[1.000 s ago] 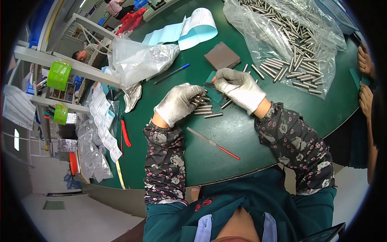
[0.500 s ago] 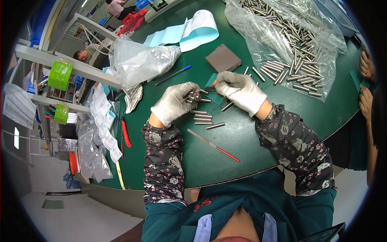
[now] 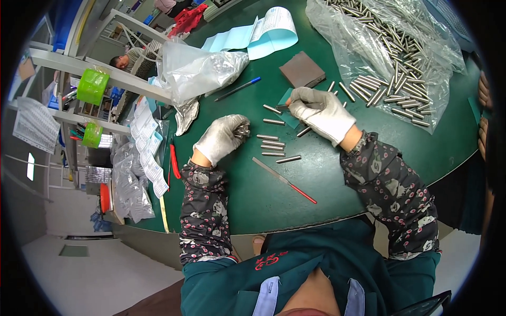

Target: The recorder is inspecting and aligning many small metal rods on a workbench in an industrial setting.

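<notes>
My left hand [image 3: 224, 137], in a grey work glove, is closed around a bundle of short metal rods [image 3: 242, 129] just above the green table [image 3: 337, 179]. My right hand [image 3: 321, 111], in a white glove, rests on the table by a small teal pad [image 3: 287, 100] and pinches one rod [image 3: 282, 107] at its fingertips. Between the hands lie several loose rods [image 3: 271, 146] in a rough row. A thin file with a red handle [image 3: 283, 179] lies nearer to me.
A clear bag full of metal rods [image 3: 400, 47] spreads over the far right. A brown block [image 3: 301, 69], a blue pen [image 3: 238, 88], a crumpled plastic bag [image 3: 203, 68] and blue and white papers [image 3: 263, 34] lie beyond the hands. Red cutters [image 3: 174, 160] sit at the left edge. Another person's hands [image 3: 484, 113] show at right.
My left hand has pulled back to the left with rods gathered in it. The hands, close together a second ago, are now apart, and the row of rods between them is uncovered.
</notes>
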The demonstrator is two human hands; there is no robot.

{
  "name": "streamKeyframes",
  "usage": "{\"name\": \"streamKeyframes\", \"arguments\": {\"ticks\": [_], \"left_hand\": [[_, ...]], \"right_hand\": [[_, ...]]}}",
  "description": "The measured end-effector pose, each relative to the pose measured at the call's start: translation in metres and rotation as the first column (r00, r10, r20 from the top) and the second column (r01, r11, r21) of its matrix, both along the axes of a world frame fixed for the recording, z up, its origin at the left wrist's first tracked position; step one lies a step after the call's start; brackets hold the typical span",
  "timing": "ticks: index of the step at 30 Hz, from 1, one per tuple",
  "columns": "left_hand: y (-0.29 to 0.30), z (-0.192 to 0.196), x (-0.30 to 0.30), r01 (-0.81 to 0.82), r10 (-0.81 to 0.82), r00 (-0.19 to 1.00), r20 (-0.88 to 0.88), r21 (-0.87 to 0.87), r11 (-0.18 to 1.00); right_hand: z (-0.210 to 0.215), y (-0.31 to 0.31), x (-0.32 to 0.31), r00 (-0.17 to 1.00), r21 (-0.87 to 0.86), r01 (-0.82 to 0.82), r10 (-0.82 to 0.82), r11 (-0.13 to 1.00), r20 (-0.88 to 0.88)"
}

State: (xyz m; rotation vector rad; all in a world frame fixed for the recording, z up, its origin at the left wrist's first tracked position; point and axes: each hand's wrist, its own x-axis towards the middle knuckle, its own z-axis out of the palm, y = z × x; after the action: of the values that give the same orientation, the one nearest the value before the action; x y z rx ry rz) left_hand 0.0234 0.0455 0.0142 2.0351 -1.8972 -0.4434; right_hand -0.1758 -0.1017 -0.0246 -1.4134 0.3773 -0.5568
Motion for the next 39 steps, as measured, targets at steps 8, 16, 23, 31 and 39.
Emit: {"name": "streamKeyframes", "arguments": {"ticks": [8, 16, 23, 31, 39], "left_hand": [[-0.044, -0.011, -0.009, -0.155, 0.115, 0.983, -0.142, -0.313, 0.937], [-0.058, -0.013, -0.017, -0.079, 0.045, 0.958, -0.283, -0.109, 0.991], [-0.056, -0.002, -0.030, -0.065, 0.044, 0.957, -0.286, -0.064, 0.996], [-0.063, -0.023, -0.022, -0.075, 0.012, 0.942, -0.334, -0.177, 0.981], [-0.064, -0.020, -0.025, -0.078, 0.047, 0.982, -0.182, -0.168, 0.983]], "right_hand": [[-0.003, -0.001, -0.003, 0.997, 0.024, -0.046, 0.044, 0.999, 0.064], [0.013, -0.004, -0.008, 0.998, 0.107, 0.054, -0.052, 0.993, -0.020], [0.009, -0.003, -0.007, 0.994, 0.091, 0.111, -0.109, 0.990, -0.026], [0.014, -0.002, -0.009, 0.984, 0.072, 0.175, -0.172, 0.982, -0.039], [0.011, 0.001, -0.005, 0.978, 0.096, 0.206, -0.206, 0.974, -0.013]]}}
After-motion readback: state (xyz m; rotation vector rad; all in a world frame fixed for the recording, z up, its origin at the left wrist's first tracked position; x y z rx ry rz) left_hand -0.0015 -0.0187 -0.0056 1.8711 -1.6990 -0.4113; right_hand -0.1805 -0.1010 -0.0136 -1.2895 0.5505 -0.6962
